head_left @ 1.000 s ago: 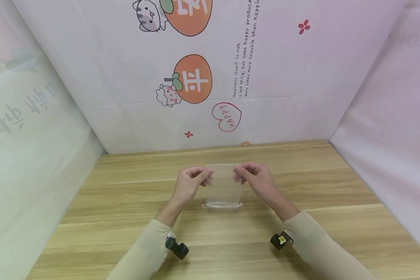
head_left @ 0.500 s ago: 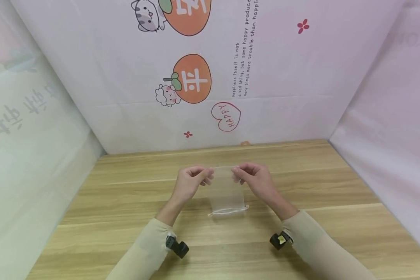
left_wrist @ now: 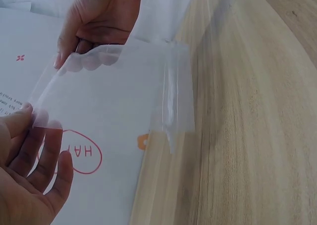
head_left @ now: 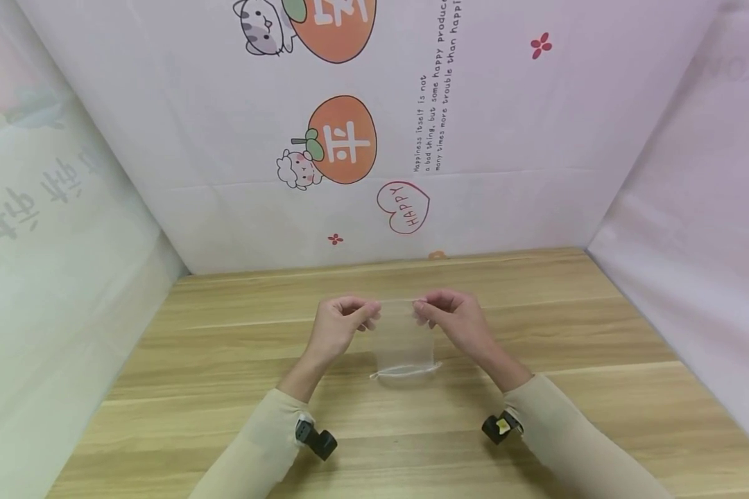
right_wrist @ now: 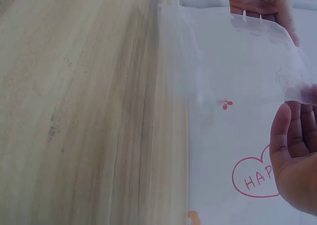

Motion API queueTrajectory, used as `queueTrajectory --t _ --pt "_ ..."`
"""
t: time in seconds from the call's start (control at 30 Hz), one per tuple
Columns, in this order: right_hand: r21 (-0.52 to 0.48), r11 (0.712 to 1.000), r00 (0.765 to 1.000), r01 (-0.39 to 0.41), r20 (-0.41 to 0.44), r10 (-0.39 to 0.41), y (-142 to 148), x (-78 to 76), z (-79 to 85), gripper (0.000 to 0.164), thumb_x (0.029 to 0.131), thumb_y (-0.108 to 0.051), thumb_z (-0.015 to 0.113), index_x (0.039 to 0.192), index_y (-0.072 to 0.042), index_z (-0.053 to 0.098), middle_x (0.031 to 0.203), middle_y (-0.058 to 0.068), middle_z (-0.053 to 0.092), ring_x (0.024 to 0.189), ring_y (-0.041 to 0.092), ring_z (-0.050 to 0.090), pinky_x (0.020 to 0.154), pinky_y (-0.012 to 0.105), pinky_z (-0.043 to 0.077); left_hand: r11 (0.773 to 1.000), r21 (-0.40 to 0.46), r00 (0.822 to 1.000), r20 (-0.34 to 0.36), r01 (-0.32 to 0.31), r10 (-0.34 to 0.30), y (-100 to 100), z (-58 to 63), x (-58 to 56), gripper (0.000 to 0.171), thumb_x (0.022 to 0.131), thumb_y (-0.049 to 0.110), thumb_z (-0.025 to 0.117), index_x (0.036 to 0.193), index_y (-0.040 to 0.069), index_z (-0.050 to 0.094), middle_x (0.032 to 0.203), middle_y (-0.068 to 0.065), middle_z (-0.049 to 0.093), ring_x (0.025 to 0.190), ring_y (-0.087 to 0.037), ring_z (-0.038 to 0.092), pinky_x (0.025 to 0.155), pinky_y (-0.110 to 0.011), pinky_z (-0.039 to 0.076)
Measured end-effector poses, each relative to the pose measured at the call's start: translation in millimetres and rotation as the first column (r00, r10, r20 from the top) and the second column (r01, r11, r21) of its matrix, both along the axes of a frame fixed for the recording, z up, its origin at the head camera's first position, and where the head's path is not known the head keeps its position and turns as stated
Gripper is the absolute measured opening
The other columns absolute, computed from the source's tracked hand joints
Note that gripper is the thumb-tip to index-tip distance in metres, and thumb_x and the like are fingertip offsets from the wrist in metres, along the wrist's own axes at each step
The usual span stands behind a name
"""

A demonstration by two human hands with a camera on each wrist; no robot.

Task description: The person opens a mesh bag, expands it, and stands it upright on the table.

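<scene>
Between the two hands hangs a small translucent drawstring pouch (head_left: 403,339), its white cord (head_left: 406,371) running across the lower end. My left hand (head_left: 343,322) pinches the pouch's upper left corner between thumb and fingers. At the upper right corner, my right hand (head_left: 452,319) pinches it the same way. In the left wrist view the sheer pouch (left_wrist: 124,86) is stretched between both hands, and fingers show through the material. The right wrist view shows the pouch (right_wrist: 223,51) held up with its corded end toward the wooden table.
A wood-grain table (head_left: 374,443) lies beneath the hands. Behind it rises a white printed cloth (head_left: 505,138) with cartoon fruit and lettering. Pale cloth walls (head_left: 56,312) stand at both sides. Small black wrist cameras (head_left: 315,439) are strapped to the sleeves.
The pouch's corded lower end has swung a little right and toward the person, then back slightly. Its top edge has lowered slightly, and the right fingers have moved slightly left. Both hands keep their pinch.
</scene>
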State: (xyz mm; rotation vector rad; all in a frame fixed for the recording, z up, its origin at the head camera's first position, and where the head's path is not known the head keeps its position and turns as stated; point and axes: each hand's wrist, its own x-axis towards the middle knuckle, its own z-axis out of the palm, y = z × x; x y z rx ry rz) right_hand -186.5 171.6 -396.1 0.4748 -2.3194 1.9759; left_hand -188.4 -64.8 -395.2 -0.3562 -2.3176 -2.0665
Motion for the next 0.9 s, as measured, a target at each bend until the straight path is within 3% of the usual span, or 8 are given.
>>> queueTrajectory --t 0.13,0.3,0.47,0.6,0.77,0.9 --pt "0.039 0.999 1.000 -0.013 -0.003 0.013 0.3 1.9 1.1 0.019 0.095 -0.017 0.072 0.100 0.001 0.073 0.090 0.012 0.073 0.080 0.021 0.068 0.069 0.031 0.057 1.000 -0.002 1.000 0.003 -0.005 0.005 0.5 1.2 0.7 0.020 0.092 0.017 0.075 0.098 -0.003 0.076 0.082 -0.007 0.074 0.068 -0.018 0.067 0.078 -0.055 0.056" --pt "0.077 0.997 1.000 -0.009 -0.026 0.011 -1.2 3.0 0.8 0.021 0.096 -0.021 0.072 0.098 0.000 0.074 0.089 0.009 0.073 0.080 0.023 0.067 0.070 0.032 0.057 1.000 -0.005 1.000 0.015 -0.017 0.017 1.1 2.7 1.7 0.013 0.090 0.014 0.077 0.095 0.002 0.078 0.082 -0.008 0.073 0.068 -0.018 0.067 0.071 -0.038 0.058" --pt "0.084 0.996 0.999 0.011 -0.051 -0.007 -2.8 2.1 0.1 0.022 0.096 -0.021 0.071 0.094 0.000 0.074 0.085 0.009 0.073 0.078 0.023 0.067 0.070 0.033 0.057 1.000 0.002 1.000 0.023 -0.017 0.017 1.3 3.5 2.4 0.010 0.089 0.013 0.078 0.094 0.004 0.078 0.086 -0.017 0.072 0.068 -0.018 0.066 0.067 -0.031 0.057" --pt "0.101 0.995 0.999 0.019 -0.047 -0.014 -3.1 1.9 0.8 0.021 0.096 -0.018 0.071 0.094 0.002 0.073 0.085 0.009 0.072 0.078 0.021 0.066 0.070 0.031 0.057 1.000 0.004 1.000 0.023 -0.009 0.009 0.8 3.3 2.7 0.009 0.089 0.011 0.078 0.094 0.003 0.077 0.086 -0.017 0.072 0.068 -0.018 0.066 0.066 -0.031 0.057" --pt "0.121 0.992 0.999 0.017 -0.044 -0.011 -3.7 2.9 4.3 0.016 0.096 -0.011 0.069 0.095 0.005 0.073 0.087 0.013 0.072 0.078 0.025 0.066 0.069 0.033 0.057 1.000 -0.013 0.999 0.032 0.012 -0.012 -1.3 2.2 2.1 0.012 0.088 0.014 0.079 0.096 0.005 0.077 0.084 -0.009 0.073 0.070 -0.019 0.067 0.071 -0.040 0.058" --pt "0.139 0.990 0.999 0.004 -0.049 0.003 -6.5 11.4 18.6 0.012 0.095 -0.004 0.068 0.095 0.008 0.071 0.088 0.017 0.071 0.079 0.033 0.066 0.070 0.035 0.057 0.998 -0.052 0.998 0.041 0.046 -0.044 -2.9 1.6 0.7 0.020 0.089 0.024 0.079 0.100 0.007 0.078 0.087 -0.006 0.073 0.072 -0.021 0.067 0.072 -0.037 0.057"
